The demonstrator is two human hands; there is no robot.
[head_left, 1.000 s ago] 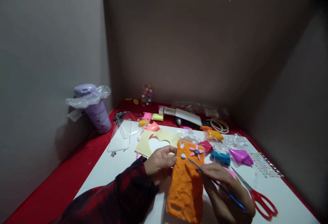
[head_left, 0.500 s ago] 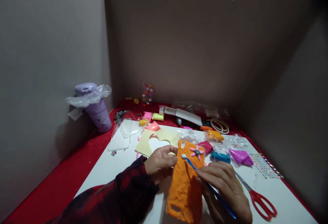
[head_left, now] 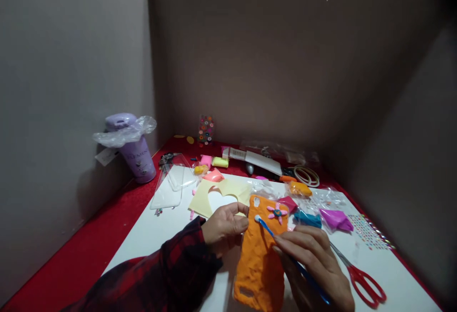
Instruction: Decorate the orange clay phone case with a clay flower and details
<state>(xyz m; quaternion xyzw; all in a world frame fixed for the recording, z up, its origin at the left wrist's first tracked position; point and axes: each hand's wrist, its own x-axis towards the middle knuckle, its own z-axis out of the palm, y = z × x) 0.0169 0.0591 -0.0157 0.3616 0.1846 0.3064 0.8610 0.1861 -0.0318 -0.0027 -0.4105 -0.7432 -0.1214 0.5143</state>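
Left hand (head_left: 226, 226): thumb and fingers pinch the upper left edge of the orange clay-covered phone case (head_left: 260, 255), which is held tilted above the near part of the white sheet (head_left: 143, 240). Right hand (head_left: 314, 264): fingers closed around the blue tool (head_left: 300, 268), its tip touching the small pale blue dab (head_left: 257, 218) on the case, below the camera opening. Beside the dab, near the upper right corner of the case, sits a pink flower (head_left: 277, 213) with a blue centre. Behind the left hand lies yellow paper (head_left: 202, 200) with a heart-shaped cut-out; left of it, clear phone cases (head_left: 167, 200) overlap. Right of the case: wrapped teal clay (head_left: 307, 219), wrapped purple clay (head_left: 336, 219) and a sheet of small gems (head_left: 369, 231). Red-handled scissors (head_left: 366, 286) lie open or closed, cannot tell, just right of the right hand. Far left, a purple tumbler (head_left: 138, 159) stands on the red cloth (head_left: 82, 250), plastic film around its upper part.
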